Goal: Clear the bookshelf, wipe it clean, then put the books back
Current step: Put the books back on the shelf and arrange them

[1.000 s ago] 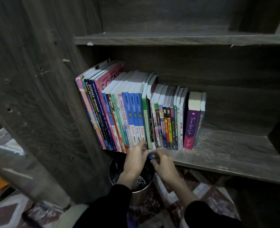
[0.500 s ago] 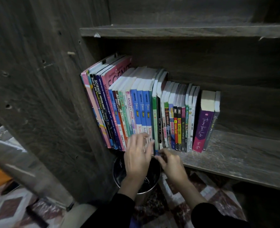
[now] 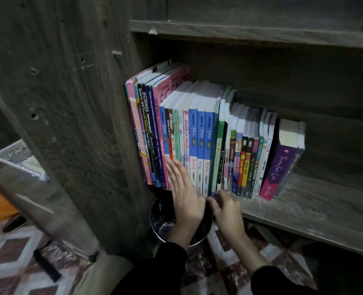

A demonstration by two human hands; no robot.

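Long black sleeves (image 3: 172,262), left grip (image 3: 187,199), right grip (image 3: 227,211) — bare

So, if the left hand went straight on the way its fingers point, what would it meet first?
The left hand meets the textbook spines at once: its straight fingers seem to lie on them, though depth is unclear.

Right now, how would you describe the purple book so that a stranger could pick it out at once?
On the wooden shelf stands one row of books. Go to its right end: the purple book is second from the end, left of a thin grey book. It is thicker than its neighbours, and its spine bears slanted white handwriting above a pink foot.
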